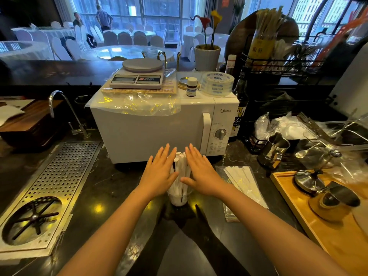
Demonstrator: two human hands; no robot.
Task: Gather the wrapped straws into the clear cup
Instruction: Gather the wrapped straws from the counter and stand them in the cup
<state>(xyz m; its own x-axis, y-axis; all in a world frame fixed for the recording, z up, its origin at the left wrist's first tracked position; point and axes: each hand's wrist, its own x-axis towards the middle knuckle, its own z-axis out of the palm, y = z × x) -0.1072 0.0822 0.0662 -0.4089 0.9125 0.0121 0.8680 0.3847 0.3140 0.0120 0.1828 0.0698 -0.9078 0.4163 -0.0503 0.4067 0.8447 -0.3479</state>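
A clear cup (179,198) stands on the dark counter in front of the microwave. A bundle of white wrapped straws (180,166) stands upright in it, tops fanned out above the rim. My left hand (159,172) lies flat against the left side of the bundle, fingers straight and together. My right hand (201,172) presses the right side the same way. The palms flank the straws and hide their middle part. More wrapped straws (245,182) lie in a flat clear bag on the counter to the right.
A white microwave (159,128) stands just behind the cup, carrying a kitchen scale (139,74) and tape rolls (217,82). A perforated metal drain tray (49,188) is at left with a faucet (59,108). A wooden tray (328,226) with a teapot and a steel pitcher (272,152) sit at right.
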